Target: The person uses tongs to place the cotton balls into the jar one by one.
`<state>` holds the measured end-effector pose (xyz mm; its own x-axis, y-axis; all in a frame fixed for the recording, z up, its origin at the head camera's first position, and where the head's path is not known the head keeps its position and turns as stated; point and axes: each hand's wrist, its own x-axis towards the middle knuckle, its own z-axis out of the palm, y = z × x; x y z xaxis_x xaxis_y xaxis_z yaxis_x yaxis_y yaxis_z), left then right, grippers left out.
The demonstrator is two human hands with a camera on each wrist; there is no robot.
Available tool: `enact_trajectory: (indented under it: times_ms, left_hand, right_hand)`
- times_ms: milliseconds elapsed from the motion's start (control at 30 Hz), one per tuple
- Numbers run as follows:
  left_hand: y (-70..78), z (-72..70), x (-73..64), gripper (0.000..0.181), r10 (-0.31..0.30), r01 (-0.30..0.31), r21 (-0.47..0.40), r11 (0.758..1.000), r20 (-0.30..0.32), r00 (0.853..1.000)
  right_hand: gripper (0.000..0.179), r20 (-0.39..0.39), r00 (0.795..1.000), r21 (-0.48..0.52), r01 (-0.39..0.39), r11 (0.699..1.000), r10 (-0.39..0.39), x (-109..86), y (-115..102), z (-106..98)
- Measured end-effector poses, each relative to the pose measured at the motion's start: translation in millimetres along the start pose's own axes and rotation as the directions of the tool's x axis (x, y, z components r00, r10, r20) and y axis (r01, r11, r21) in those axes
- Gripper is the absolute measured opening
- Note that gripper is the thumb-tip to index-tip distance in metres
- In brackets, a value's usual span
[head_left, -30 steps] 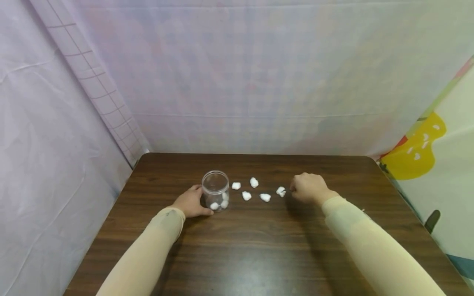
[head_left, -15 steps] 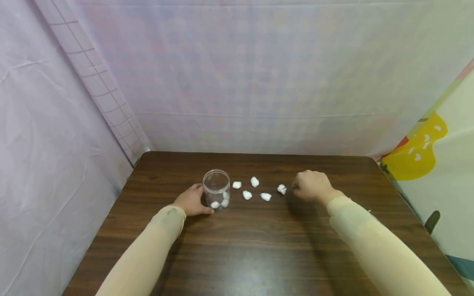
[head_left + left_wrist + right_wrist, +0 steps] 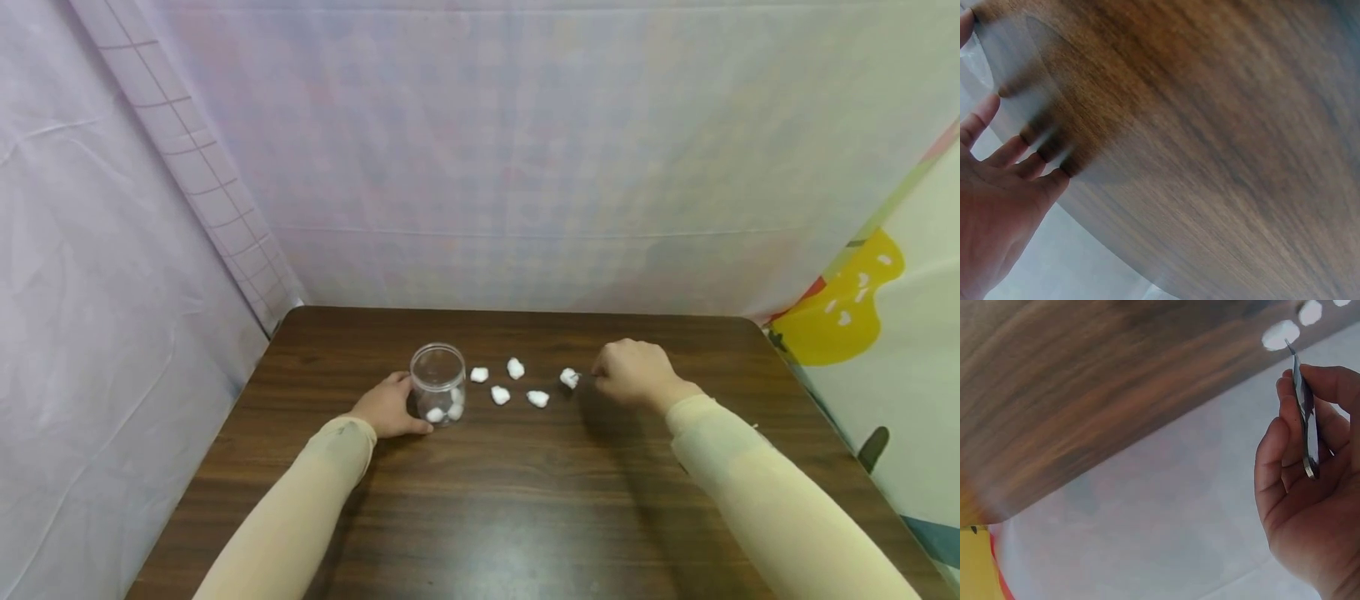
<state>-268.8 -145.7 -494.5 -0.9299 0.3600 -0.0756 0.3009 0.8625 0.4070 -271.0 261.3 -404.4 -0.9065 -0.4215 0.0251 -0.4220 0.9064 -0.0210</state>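
Note:
My left hand (image 3: 387,408) holds a clear round jar (image 3: 437,385) from its left side, thumb in front and fingers behind. Several white cotton balls (image 3: 454,411) lie at the bottom of this jar, which is uncovered. In the right wrist view, my right hand (image 3: 1316,469) pinches metal tweezers (image 3: 1304,412) between thumb and fingers. The tweezers' tips meet a cotton ball (image 3: 1280,335), the rightmost one in the head view, with a dark shadow just below it. The left wrist view shows the left hand's spread fingers (image 3: 1007,154) at the table; the jar is hard to make out there.
Between jar and right hand, several more cotton balls (image 3: 515,368) lie loose on the brown wooden table (image 3: 480,500). A pale curtain (image 3: 480,167) hangs behind the table's far edge. White cloth (image 3: 90,333) hangs at the left.
My right hand has shifted slightly right and away from me. The cotton ball at the tweezers' tips has turned and moved slightly up in view. The left hand and jar stay put.

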Motion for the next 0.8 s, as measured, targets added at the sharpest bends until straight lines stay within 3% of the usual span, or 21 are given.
enact_trajectory:
  times_ms: [267,500,800]
  left_hand:
    - [1.2,-0.7,0.5,0.098,-0.007,0.007,-0.001,1.0,0.005,1.0]
    - [0.2,-0.2,0.2,0.098,-0.006,0.006,0.002,1.0,0.007,1.0]
    - [0.1,1.8,1.8,0.099,-0.013,0.013,0.007,1.0,0.015,1.0]
  right_hand:
    - [0.016,-0.084,0.995,0.032,0.057,0.998,-0.054,13.9,-20.2,-33.8]
    - [0.017,-0.143,0.981,0.031,0.134,0.99,-0.129,32.6,-64.9,-62.6]
    - [0.02,-0.141,0.964,0.018,0.231,0.973,-0.226,51.6,-118.5,-68.6]
